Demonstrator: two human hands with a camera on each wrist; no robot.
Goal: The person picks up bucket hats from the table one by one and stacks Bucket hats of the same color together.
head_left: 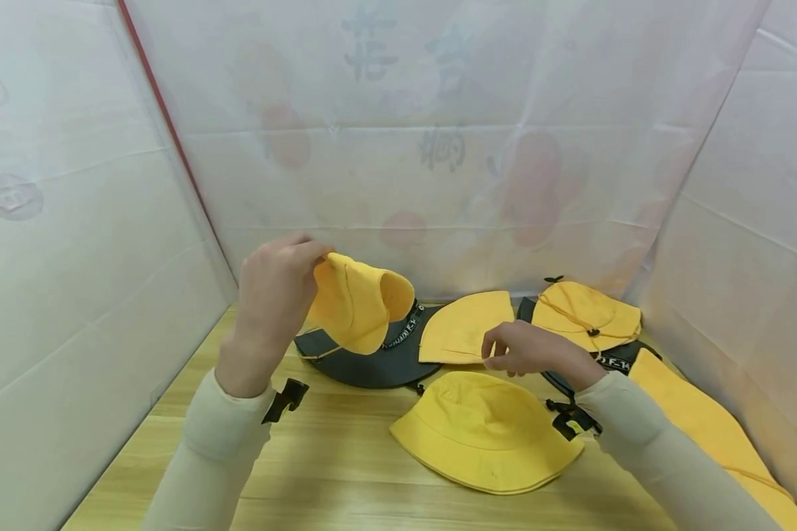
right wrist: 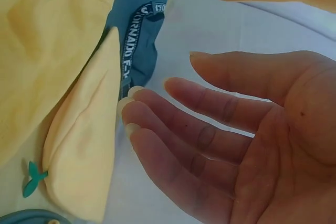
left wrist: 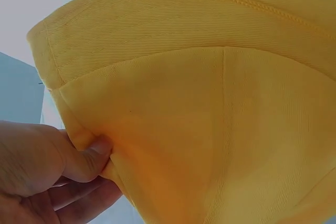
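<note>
Left hand (head_left: 275,291) pinches the folded hat (head_left: 359,302) by its edge, lifted clear of the table (head_left: 319,472) at 10 o'clock, probably to let it hang free. Right hand (head_left: 528,350) hovers, fingers loose, at the flat hat (head_left: 465,328) at centre.

Left wrist view shows the thumb (left wrist: 86,158) clamping cloth; right wrist view shows an empty palm.

Wooden table (head_left: 305,472): yellow bucket hat (head_left: 485,435), dark hats (head_left: 372,361), folded yellow hats (head_left: 465,324).
</note>
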